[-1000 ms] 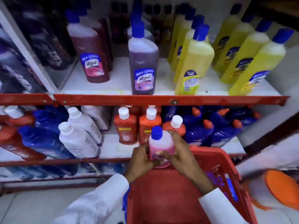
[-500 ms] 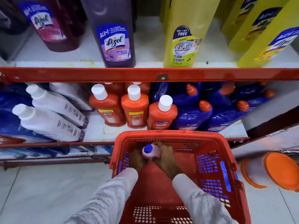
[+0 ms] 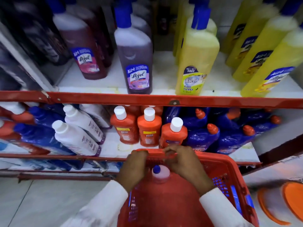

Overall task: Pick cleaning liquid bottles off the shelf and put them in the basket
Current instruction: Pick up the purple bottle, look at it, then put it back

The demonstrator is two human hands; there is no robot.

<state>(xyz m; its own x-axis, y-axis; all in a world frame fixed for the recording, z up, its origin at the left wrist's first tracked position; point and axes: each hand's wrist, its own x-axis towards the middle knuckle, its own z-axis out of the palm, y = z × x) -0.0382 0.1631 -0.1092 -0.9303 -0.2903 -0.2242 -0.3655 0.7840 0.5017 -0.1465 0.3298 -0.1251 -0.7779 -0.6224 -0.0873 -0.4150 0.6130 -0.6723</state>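
Observation:
A small pink bottle with a blue cap (image 3: 161, 175) stands inside the red plastic basket (image 3: 229, 164), near its far wall. My left hand (image 3: 132, 167) is just left of the bottle and my right hand (image 3: 182, 163) just right of it. Both are lifted to the basket's far rim with loosely curled fingers and nothing in them. The bottle stands free between my wrists. On the lower shelf, right behind the basket, stand three orange bottles with white caps (image 3: 149, 128). The upper shelf holds purple Lizol bottles (image 3: 134, 59) and yellow floor-cleaner bottles (image 3: 196, 54).
Red shelf rails (image 3: 98, 98) run across the front of both shelves. Blue bottles with orange caps (image 3: 201, 136) fill the lower shelf's right side, white bottles (image 3: 77, 136) lean on its left. Orange lids (image 3: 291, 203) lie on the tiled floor to the right of the basket.
Both hands lowered the pink bottle into the basket, let go of it, and have risen to the far rim. My view has tilted back up toward the shelves.

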